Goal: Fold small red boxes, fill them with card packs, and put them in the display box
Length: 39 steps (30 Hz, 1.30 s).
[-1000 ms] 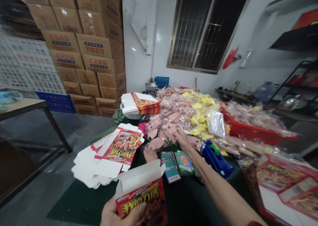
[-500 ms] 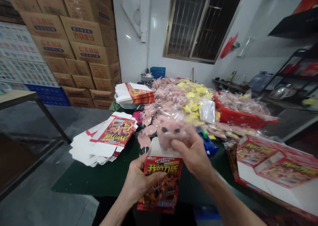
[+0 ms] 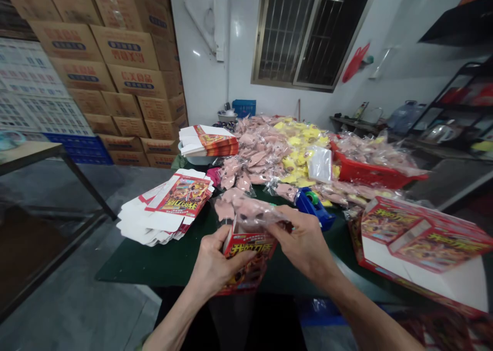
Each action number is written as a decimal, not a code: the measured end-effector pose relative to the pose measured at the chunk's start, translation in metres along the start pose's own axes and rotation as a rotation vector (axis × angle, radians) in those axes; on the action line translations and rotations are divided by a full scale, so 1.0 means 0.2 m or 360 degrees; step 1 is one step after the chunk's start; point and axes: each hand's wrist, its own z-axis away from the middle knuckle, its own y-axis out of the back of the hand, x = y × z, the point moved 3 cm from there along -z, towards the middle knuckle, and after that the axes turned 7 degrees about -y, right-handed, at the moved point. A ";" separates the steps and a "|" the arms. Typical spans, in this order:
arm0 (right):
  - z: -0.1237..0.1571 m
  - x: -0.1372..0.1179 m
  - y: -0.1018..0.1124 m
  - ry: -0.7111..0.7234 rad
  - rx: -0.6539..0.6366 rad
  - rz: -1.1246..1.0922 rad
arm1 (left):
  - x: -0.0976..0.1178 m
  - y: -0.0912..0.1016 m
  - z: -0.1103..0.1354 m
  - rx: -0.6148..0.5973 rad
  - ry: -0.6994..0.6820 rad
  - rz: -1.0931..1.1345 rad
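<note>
My left hand (image 3: 217, 263) is closed around a small red printed box (image 3: 250, 261), its thumb across the front panel. The box is held upright with its top open. My right hand (image 3: 304, 238) pinches the edge of a clear plastic bag at the box's mouth. Inside that bag is a pink animal-faced piece (image 3: 248, 215) with dark eye spots; its lower part appears to be in the box opening. Just behind the box lies another bagged pink piece (image 3: 224, 208). A blue tape dispenser (image 3: 316, 209) stands beyond my right hand.
Flat printed boxes (image 3: 165, 204) are stacked on the green table (image 3: 154, 263) at left. Bagged pink pieces (image 3: 262, 148) and yellow pieces (image 3: 300, 137) pile up behind. A red basket (image 3: 377, 171) and a large open display carton (image 3: 419, 258) stand at right.
My right hand has brought the bagged pink piece down to the box's mouth, where it now tilts over the opening. My left hand keeps its hold, and the box leans differently.
</note>
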 end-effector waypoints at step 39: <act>0.21 -0.12 -0.13 0.0507 -0.0596 0.0257 | -0.09 0.02 0.12 -0.0125 -0.0139 -0.0059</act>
